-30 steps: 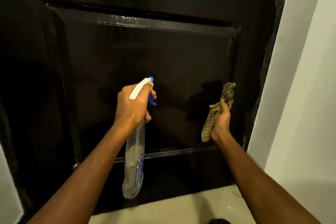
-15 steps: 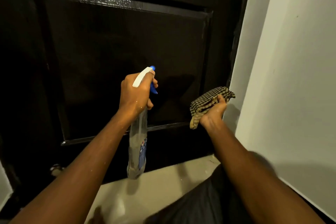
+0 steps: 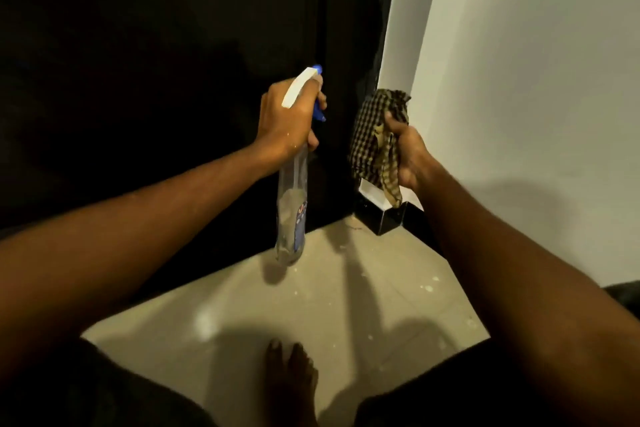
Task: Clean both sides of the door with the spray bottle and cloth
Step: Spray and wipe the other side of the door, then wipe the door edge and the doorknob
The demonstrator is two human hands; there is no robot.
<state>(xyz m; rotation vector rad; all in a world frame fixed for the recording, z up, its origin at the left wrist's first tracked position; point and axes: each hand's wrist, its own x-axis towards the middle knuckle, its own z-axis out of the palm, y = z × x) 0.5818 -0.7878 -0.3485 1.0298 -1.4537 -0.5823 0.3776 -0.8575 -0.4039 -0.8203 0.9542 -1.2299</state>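
The dark glossy door point(image 3: 156, 80) fills the left and centre of the view, its bottom edge close to the floor. My left hand point(image 3: 287, 118) grips the neck of a clear spray bottle point(image 3: 292, 211) with a white and blue trigger head; the bottle hangs down in front of the door's lower right corner. My right hand point(image 3: 408, 152) holds a bunched black-and-tan checked cloth point(image 3: 372, 135) near the door frame's lower right edge. Whether the cloth touches the frame I cannot tell.
A white wall point(image 3: 536, 97) runs along the right, with a dark skirting point(image 3: 384, 218) at its base by the frame. The beige tiled floor point(image 3: 311, 305) carries white specks. My bare foot point(image 3: 294, 378) stands at the bottom centre.
The view has dropped and swung right, toward the door's bottom right corner. Both hands moved down with it; the cloth went from the panel to the frame's edge.
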